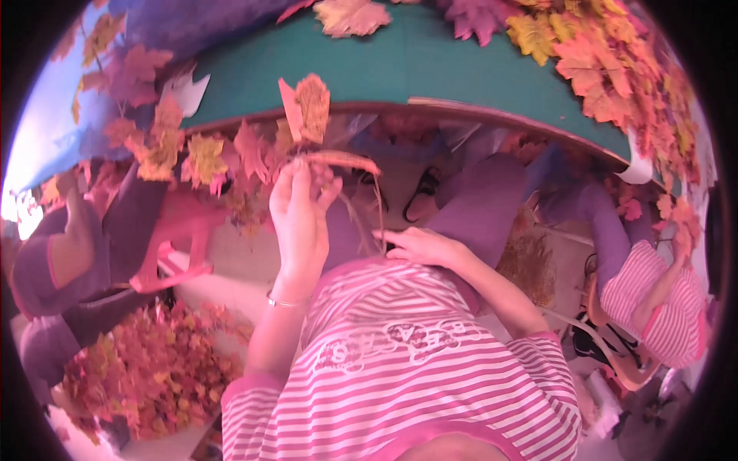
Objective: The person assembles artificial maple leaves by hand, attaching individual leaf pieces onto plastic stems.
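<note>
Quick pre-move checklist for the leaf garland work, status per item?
1. Left hand has hold of the leaf garland: ok, the fingers close on the stem near the orange leaf.
2. Right hand on the thin strands: cannot tell, it lies at their lower end over the striped shirt, but the grip is hidden.
3. Strands free of tangles: cannot tell, too thin to read.
4. Green table edge free ahead of the hands: ok, bare green there, loose leaves lie farther right.
5. Spare leaves at hand: ok, a leaf pile lies low on the left.
</note>
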Tool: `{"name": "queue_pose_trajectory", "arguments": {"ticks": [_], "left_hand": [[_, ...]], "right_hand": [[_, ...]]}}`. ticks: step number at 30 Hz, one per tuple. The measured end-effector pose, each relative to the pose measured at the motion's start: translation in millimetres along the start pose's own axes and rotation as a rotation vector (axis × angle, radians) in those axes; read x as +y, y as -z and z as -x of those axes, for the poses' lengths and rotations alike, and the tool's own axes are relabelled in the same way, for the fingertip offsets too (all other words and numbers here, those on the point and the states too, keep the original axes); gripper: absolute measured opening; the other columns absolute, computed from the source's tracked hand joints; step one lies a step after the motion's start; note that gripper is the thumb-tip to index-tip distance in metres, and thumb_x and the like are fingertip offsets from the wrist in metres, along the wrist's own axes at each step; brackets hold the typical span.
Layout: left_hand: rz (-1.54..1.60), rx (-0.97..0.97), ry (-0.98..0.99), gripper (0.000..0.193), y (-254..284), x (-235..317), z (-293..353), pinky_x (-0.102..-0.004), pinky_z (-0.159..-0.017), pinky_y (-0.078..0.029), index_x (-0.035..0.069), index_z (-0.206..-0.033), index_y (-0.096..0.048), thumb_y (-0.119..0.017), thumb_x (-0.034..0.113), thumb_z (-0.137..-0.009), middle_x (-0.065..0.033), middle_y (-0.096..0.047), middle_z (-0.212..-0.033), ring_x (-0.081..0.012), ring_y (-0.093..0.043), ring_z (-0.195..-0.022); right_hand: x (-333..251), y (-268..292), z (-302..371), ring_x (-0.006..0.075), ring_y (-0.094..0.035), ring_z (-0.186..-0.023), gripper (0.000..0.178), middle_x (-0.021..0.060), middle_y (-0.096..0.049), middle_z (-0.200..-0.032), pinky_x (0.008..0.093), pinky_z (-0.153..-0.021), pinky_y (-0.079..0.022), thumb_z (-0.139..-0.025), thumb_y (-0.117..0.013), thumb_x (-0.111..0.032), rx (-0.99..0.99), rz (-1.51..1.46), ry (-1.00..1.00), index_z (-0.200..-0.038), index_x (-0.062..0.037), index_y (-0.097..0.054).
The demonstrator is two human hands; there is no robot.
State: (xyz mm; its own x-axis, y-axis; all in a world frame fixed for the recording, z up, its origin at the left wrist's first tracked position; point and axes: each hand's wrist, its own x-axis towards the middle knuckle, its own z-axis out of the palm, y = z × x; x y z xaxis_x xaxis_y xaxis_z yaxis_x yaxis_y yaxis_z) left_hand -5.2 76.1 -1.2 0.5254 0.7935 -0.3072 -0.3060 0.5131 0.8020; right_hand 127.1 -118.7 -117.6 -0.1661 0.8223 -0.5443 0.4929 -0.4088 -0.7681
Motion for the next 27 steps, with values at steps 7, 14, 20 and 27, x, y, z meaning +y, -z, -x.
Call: {"name": "queue_pose_trajectory", "arguments": {"ticks": [7,14,20,27], "left_hand": [[-0.181,-0.244,0.159,0.021,3,-19,11,-0.0302,-0.081,-0.058,-0.003,-0.121,-0.058,-0.052,0.01,-0.106,-0.0123,-0.07,-0.109,-0.0182,-0.069,-0.097],[-0.111,-0.281,0.399,0.026,-20,-59,18,-0.0315,-0.089,-0.059,-0.003,-0.128,-0.056,-0.056,0.001,-0.102,-0.014,-0.065,-0.121,-0.0205,-0.067,-0.105],[-0.115,-0.208,0.415,0.016,-41,-82,17,-0.0322,-0.085,-0.06,0.004,-0.119,-0.058,-0.057,0.005,-0.103,-0.0109,-0.068,-0.114,-0.0198,-0.069,-0.1],[-0.237,-0.155,0.456,0.025,-48,-79,0,-0.0319,-0.086,-0.06,0.006,-0.128,-0.053,-0.057,0.009,-0.104,-0.0101,-0.066,-0.12,-0.0215,-0.069,-0.103]], "right_hand": [[9,83,95,0.0311,-0.071,-0.095,0.026,0.0114,-0.073,-0.098,0.0404,-0.086,-0.056,-0.093,-0.07,-0.025,0.306,0.177,0.219,-0.112,-0.0081,-0.074],[20,319,296,0.0174,-0.069,-0.09,0.016,0.0083,-0.073,-0.096,0.0311,-0.08,-0.054,-0.095,-0.067,-0.014,1.754,0.418,0.111,-0.103,-0.0028,-0.074],[112,498,348,0.028,-0.072,-0.086,0.021,0.0147,-0.075,-0.093,0.0383,-0.076,-0.056,-0.09,-0.072,-0.019,2.076,0.489,-0.191,-0.103,-0.0018,-0.073],[94,573,285,0.0415,-0.065,-0.102,0.02,0.0213,-0.066,-0.101,0.0476,-0.087,-0.055,-0.092,-0.07,-0.014,1.785,0.965,0.093,-0.106,-0.0002,-0.066]]}}
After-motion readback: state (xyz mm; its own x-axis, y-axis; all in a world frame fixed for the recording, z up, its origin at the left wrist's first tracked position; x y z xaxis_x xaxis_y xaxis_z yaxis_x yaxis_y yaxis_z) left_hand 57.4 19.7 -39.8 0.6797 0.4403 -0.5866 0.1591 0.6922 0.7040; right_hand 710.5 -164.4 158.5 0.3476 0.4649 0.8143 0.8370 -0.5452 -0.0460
